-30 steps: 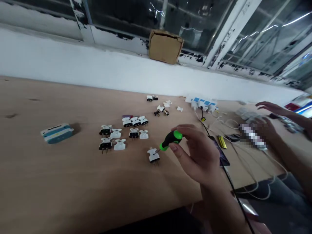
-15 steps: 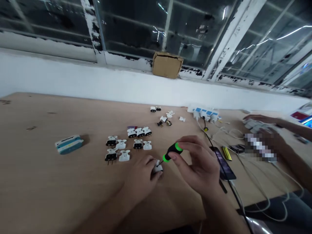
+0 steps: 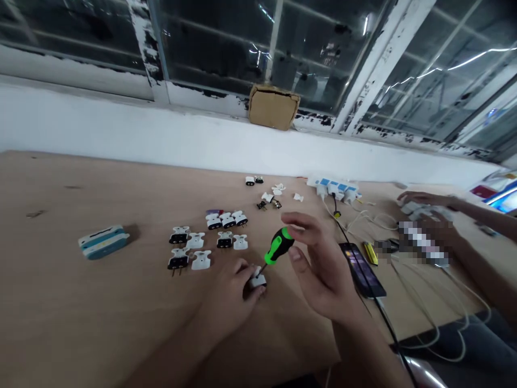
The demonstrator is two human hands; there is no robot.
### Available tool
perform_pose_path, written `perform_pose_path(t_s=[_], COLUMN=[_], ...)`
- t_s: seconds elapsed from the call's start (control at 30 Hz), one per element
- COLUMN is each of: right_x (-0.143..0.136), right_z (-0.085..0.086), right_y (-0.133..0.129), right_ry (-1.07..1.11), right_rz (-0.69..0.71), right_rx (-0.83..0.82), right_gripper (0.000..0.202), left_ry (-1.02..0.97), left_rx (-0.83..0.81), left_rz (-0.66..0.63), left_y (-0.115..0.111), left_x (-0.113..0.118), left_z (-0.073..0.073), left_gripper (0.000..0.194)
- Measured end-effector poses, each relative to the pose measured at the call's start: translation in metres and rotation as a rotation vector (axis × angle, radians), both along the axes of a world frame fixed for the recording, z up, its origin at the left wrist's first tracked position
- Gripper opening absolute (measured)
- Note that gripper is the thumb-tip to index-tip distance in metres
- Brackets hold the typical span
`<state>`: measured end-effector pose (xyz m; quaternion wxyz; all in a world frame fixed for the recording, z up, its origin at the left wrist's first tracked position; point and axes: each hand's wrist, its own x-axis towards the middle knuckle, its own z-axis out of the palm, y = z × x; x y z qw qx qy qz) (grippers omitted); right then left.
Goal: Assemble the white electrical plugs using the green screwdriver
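My left hand (image 3: 236,285) pins a small white plug housing (image 3: 258,280) against the table, fingers closed around its left side. A black and green screwdriver (image 3: 278,246) leans to the right, its tip in the top of that housing. My right hand (image 3: 323,264) is at the butt end of the screwdriver, with fingertips on the handle and the thumb a little loose below. To the left lie open plug halves: black pin bases in white shells (image 3: 179,258) beside white covers (image 3: 201,260). Behind them stands a row of closed white plugs (image 3: 227,219).
A teal and white box (image 3: 103,242) lies at left. Loose plug parts (image 3: 271,199) are farther back. At right are a power strip (image 3: 334,188), a phone (image 3: 362,269), a yellow object (image 3: 370,253) and cables. Another person's hands (image 3: 428,207) work at far right.
The screwdriver handle has turned, showing a green side. My right hand's grip has loosened, fingers more spread. My left hand still holds the plug housing. The view has shifted slightly.
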<state>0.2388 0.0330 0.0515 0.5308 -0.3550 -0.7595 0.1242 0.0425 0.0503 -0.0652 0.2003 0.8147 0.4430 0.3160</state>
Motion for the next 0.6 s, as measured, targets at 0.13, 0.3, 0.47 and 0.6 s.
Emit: perform_pose_path(t_s=[0.13,0.3,0.47,0.6], right_x=[-0.0009,-0.0036,-0.0035,-0.0057], right_z=[-0.005,-0.0003,-0.0011,-0.0043], right_y=[0.0019,0.0021,-0.002,-0.0012], right_ry=[0.073,-0.047,0.079,0.083], right_rz=[0.052,-0.058,0.079,0.104], right_rx=[-0.012,0.112,-0.042,-0.038], right_gripper=[0.036,0.043,0.042,0.04], left_ry=[0.004,-0.009,0.007,0.03], left_rx=[0.01,0.008,-0.015,-0.032], left_rz=[-0.027,-0.035,-0.046,-0.058], left_y=[-0.0008,-0.0011,-0.0013,-0.0038], left_x=[-0.0021,-0.0022,-0.0026,-0.003], left_z=[-0.0015,-0.001,0.0015,0.0049], left_gripper=[0.03,0.03,0.032,0.033])
